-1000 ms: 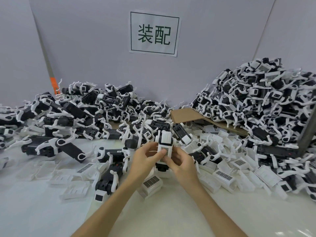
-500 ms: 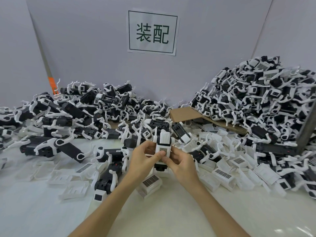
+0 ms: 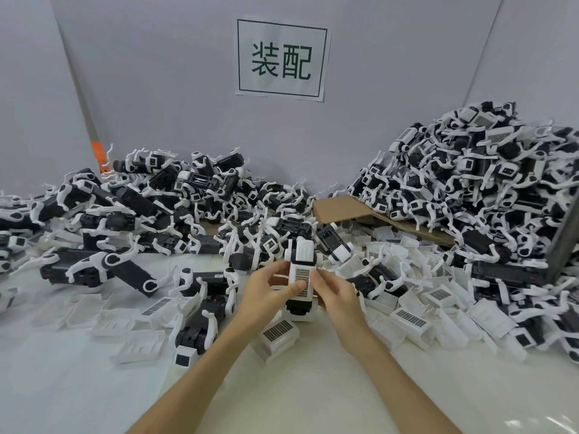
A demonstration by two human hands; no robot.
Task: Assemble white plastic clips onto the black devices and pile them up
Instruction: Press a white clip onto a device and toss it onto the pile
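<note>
A black device (image 3: 300, 305) with a white plastic clip (image 3: 302, 270) over it stands upright at the centre, above the white table. My left hand (image 3: 268, 292) grips it from the left, thumb on the clip's barcode face. Pinching the clip's right edge is my right hand (image 3: 336, 297). A loose white clip (image 3: 277, 335) lies just below the hands. To the left sits a low heap of devices (image 3: 150, 214). At the right, a tall pile of clipped devices (image 3: 476, 189) rises against the wall.
Loose white clips (image 3: 410, 317) are scattered right of my hands and more clips (image 3: 138, 346) lie at the left front. A brown cardboard sheet (image 3: 341, 208) lies under the right pile. A grey wall with a paper sign (image 3: 280, 57) closes off the back.
The two hands have kept the device almost in place. My fingers have shifted slightly on the clip, and the head camera has drifted a little.
</note>
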